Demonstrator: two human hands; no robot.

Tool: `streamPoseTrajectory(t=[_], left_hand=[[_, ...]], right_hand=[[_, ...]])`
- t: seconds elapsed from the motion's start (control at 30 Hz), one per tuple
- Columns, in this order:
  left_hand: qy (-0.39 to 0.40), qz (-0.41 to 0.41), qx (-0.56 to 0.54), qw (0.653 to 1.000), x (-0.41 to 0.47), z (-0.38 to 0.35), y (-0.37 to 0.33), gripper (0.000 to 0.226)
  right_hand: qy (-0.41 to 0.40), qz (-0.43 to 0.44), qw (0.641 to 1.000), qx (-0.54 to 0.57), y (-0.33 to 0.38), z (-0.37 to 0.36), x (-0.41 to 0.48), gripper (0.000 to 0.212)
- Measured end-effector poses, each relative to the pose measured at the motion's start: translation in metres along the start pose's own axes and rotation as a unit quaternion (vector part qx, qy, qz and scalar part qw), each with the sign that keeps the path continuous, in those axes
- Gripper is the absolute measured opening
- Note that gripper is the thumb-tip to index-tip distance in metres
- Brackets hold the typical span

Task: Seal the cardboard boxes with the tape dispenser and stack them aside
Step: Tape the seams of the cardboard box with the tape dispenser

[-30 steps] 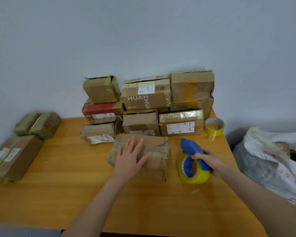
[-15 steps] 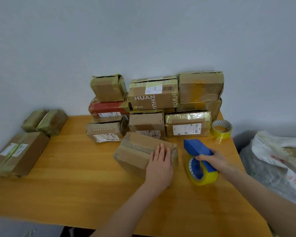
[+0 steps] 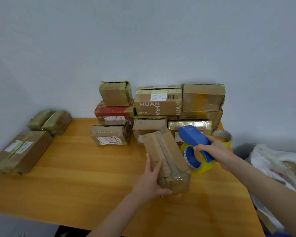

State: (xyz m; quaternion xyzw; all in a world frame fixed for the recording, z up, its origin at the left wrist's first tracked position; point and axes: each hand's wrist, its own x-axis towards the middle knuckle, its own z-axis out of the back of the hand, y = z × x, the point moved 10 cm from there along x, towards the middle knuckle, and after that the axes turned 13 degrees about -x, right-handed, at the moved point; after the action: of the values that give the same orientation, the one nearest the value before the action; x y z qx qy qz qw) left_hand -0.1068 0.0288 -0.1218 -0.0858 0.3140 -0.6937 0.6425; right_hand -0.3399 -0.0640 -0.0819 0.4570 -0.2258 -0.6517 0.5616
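gripping the near left corner of a cardboard box (image 3: 167,156), the left hand (image 3: 150,180) has its thumb across the near end and its fingers laid along the left side. the box lies on the tabletop (image 3: 75,177), right of the middle, its long side running from near to far, with a ridged strip of tape down the middle of its top face. just right of it, the right hand (image 3: 212,148) is clenched around the handle of the blue tape dispenser (image 3: 192,135), whose nose points far and left, close to the far right edge of the box; whether it touches the box i cannot tell. a yellow tape roll (image 3: 201,165) sits in the dispenser below the hand.

against the wall (image 3: 143,40), a pile of boxes (image 3: 149,124) stands at the far edge of the tabletop: a box printed "huan" (image 3: 158,103) on top in the middle, a red box (image 3: 114,112) to its left with a small taped box (image 3: 115,94) on it, and a wide worn box (image 3: 202,98) on top at the right. a spare tape roll (image 3: 223,136) stands right of the pile, just beyond the right hand. at the left edge lie a flat box (image 3: 22,151) with white labels and, beyond it, two green-taped parcels (image 3: 50,119) side by side. a white bag (image 3: 277,161) sits off the tabletop to the right.
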Motion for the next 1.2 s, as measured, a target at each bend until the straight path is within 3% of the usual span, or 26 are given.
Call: streamPoseTrajectory(t=[0.23, 0.43, 0.57, 0.6, 0.67, 0.73, 0.8, 0.87, 0.93, 1.0, 1.1, 1.2], left_hand=[[0.021, -0.073, -0.016, 0.997, 0.021, 0.022, -0.014, 0.087], [0.029, -0.087, -0.032, 0.995, 0.025, 0.031, -0.01, 0.087], [0.043, -0.066, 0.062, 0.995, 0.025, 0.045, -0.008, 0.101], [0.017, -0.071, 0.044, 0.996, 0.026, 0.056, -0.017, 0.101], [-0.075, -0.066, -0.117, 0.988, 0.024, 0.087, -0.037, 0.089], [-0.116, -0.022, -0.331, 0.936, 0.025, 0.102, -0.042, 0.083], [-0.069, 0.032, -0.5, 0.863, 0.027, 0.091, -0.046, 0.098], [-0.005, 0.087, -0.605, 0.791, 0.026, 0.074, -0.05, 0.098], [0.034, 0.11, -0.646, 0.755, 0.025, 0.062, -0.052, 0.079], [0.028, 0.098, -0.65, 0.753, 0.025, 0.06, -0.05, 0.051], [-0.038, 0.082, -0.607, 0.79, 0.023, 0.068, -0.04, 0.019], [-0.096, 0.083, -0.533, 0.836, 0.019, 0.079, -0.032, 0.011]], right_hand=[[0.001, 0.0, 1.0, -0.02, -0.002, 0.008, -0.002, 0.056], [0.003, -0.014, 1.0, -0.028, -0.002, 0.033, -0.006, 0.07], [0.033, 0.021, 0.999, -0.026, 0.023, 0.053, -0.015, 0.069], [0.046, 0.034, 0.998, -0.03, 0.03, 0.055, -0.017, 0.068], [0.073, 0.066, 0.994, -0.054, 0.048, 0.057, -0.025, 0.068], [0.103, 0.095, 0.988, -0.071, 0.063, 0.054, -0.034, 0.073], [0.129, 0.119, 0.981, -0.085, 0.076, 0.047, -0.043, 0.078], [0.146, 0.141, 0.973, -0.106, 0.086, 0.039, -0.051, 0.076], [0.16, 0.158, 0.965, -0.136, 0.092, 0.03, -0.058, 0.07], [0.167, 0.165, 0.958, -0.165, 0.095, 0.023, -0.062, 0.066], [0.176, 0.176, 0.948, -0.199, 0.095, 0.012, -0.065, 0.064], [0.17, 0.207, 0.931, -0.249, 0.098, -0.001, -0.068, 0.059]])
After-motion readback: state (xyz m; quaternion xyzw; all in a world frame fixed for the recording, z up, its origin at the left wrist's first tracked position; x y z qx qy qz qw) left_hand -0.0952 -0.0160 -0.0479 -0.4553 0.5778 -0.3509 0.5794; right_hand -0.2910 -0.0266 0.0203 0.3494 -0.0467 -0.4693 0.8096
